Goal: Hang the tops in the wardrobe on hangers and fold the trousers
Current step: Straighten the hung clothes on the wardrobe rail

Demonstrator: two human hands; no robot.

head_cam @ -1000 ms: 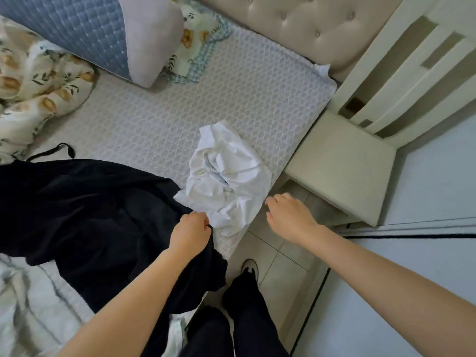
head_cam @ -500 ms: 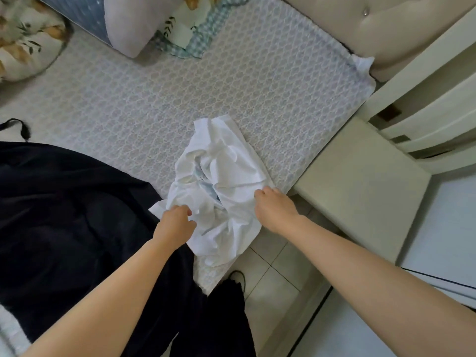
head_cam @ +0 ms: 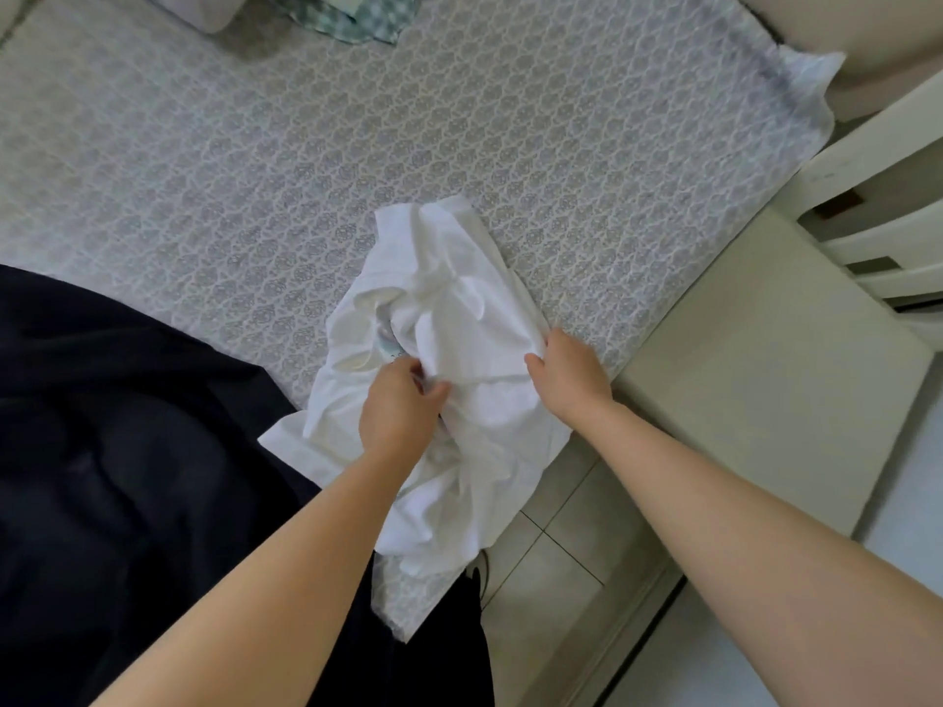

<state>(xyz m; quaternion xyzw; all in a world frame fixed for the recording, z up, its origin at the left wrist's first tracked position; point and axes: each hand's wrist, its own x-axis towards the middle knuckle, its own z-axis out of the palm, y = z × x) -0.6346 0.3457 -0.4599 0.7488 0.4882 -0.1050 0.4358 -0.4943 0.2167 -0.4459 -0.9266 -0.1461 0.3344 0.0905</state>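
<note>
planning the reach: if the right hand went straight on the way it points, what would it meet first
The crumpled white top, whose edge the right hand grips; past it, probably the patterned bed sheet.

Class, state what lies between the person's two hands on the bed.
In the head view, the crumpled white top fills the gap between the left hand and right hand; both grip it.

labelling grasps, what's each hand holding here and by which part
Both hold the crumpled white top. The left hand pinches a bunch of fabric near its middle; the right hand grips its right-hand edge.
</note>
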